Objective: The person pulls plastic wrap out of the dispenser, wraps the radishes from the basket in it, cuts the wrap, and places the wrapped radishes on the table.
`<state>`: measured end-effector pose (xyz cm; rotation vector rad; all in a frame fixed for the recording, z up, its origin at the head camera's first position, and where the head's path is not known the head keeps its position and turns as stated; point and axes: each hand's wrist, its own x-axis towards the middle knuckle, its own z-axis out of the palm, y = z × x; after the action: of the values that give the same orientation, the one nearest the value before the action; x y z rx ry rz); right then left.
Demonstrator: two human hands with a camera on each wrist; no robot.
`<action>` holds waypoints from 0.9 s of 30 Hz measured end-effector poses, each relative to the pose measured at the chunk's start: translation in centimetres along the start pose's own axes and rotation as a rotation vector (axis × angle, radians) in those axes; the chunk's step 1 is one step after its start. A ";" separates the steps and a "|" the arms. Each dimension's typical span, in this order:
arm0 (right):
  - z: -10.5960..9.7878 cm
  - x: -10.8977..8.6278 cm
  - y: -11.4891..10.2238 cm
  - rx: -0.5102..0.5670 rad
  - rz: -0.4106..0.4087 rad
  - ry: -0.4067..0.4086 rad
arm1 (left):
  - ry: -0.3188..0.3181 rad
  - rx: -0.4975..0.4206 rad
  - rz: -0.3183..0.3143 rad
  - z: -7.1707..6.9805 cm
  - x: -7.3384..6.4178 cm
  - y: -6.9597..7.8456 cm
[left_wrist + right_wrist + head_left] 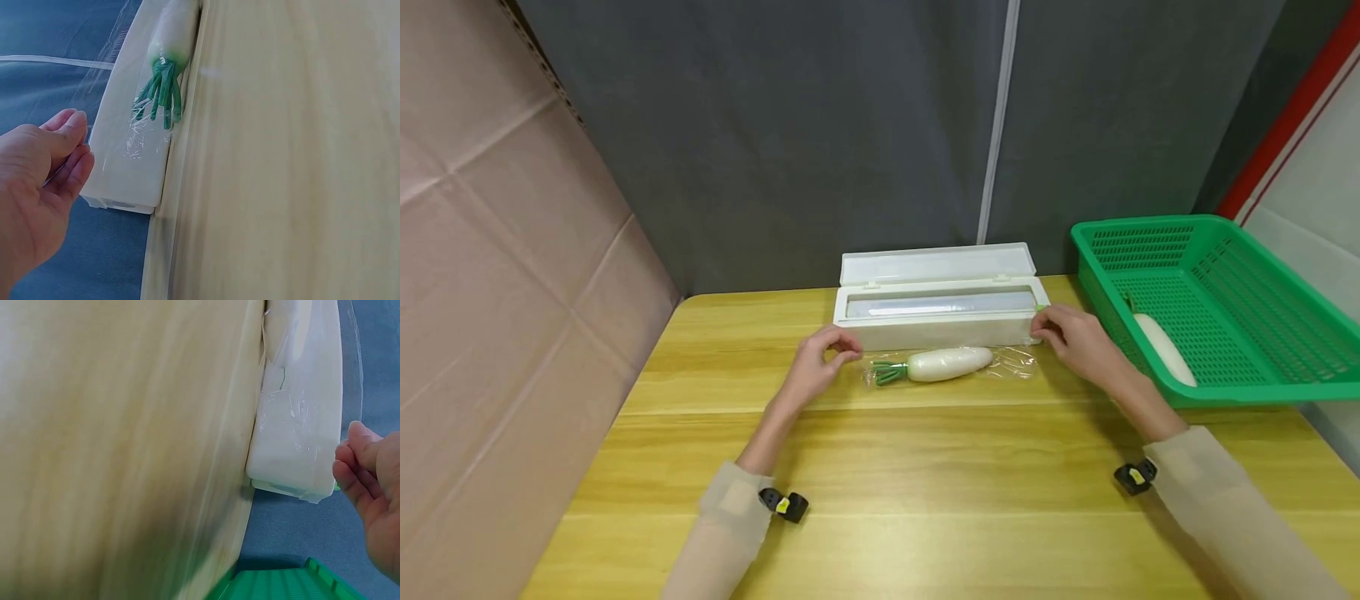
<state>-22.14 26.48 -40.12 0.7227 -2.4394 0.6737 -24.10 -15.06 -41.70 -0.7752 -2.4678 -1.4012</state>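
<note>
**Both hands at the ends of the film dispenser, radish on film between them**

Left hand [820, 360]: fingers curled, thumb and fingertips pinched together at the left corner of the cling film [1015, 364]. The left wrist view shows the film edge running up toward the pinch; whether the film is truly caught there, cannot tell for certain. Forearm lies diagonally over the worktop [925, 483], sleeve near the front edge.

Right hand [1075, 337]: fingers curled at the right end of the white dispenser box [936, 321], close to a small green tab there. The right wrist view shows the fingertips just beside the box end; contact not clear.

Between the hands: white radish [946, 363] with green stalks pointing left, lying on the film, just in front of the box and parallel to it. Box lid stands open toward the dark curtain.

Room: bare worktop wide open in front of the radish. Green basket [1262, 333] sits near the right hand at the right edge, holding a second white radish [1163, 346]. Cardboard wall closes the left side.
</note>
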 end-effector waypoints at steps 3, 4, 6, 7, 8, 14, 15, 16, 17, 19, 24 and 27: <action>0.0 -0.4 -0.1 -0.002 -0.016 -0.006 | -0.024 0.037 0.028 -0.1 -0.2 0.2; 0.0 -0.5 -0.2 -0.002 -0.021 -0.011 | -0.034 0.051 0.034 -0.1 -0.3 0.2; 0.1 -0.7 -0.2 0.000 -0.031 -0.021 | -0.057 0.075 0.049 -0.2 -0.5 0.3; 0.1 -0.8 -0.3 0.002 -0.036 -0.026 | -0.071 0.081 0.049 -0.2 -0.6 0.4; 0.2 -1.0 -0.3 0.005 -0.042 -0.032 | -0.085 0.088 0.046 -0.2 -0.7 0.4; 0.4 -1.6 -0.1 0.023 -0.079 -0.077 | -0.143 0.110 0.038 -0.3 -1.1 0.6; 0.4 -1.7 -0.1 0.022 -0.084 -0.085 | -0.150 0.112 0.040 -0.3 -1.2 0.6; 0.4 -1.8 -0.1 0.018 -0.089 -0.093 | -0.157 0.120 0.041 -0.4 -1.2 0.6; 0.4 -1.9 0.0 0.016 -0.094 -0.100 | -0.164 0.125 0.042 -0.4 -1.3 0.5; 0.5 -2.1 0.0 0.013 -0.093 -0.115 | -0.178 0.133 0.050 -0.4 -1.3 0.5; 0.9 -2.1 0.1 0.015 -0.098 -0.165 | -0.212 0.150 0.067 -0.4 -1.4 0.4; 1.1 -2.1 0.1 0.018 -0.096 -0.199 | -0.233 0.171 0.063 -0.3 -1.4 0.5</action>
<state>-21.04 26.68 -42.21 0.9480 -2.5601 0.6132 -22.69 -15.56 -41.81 -1.0188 -2.6653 -1.1160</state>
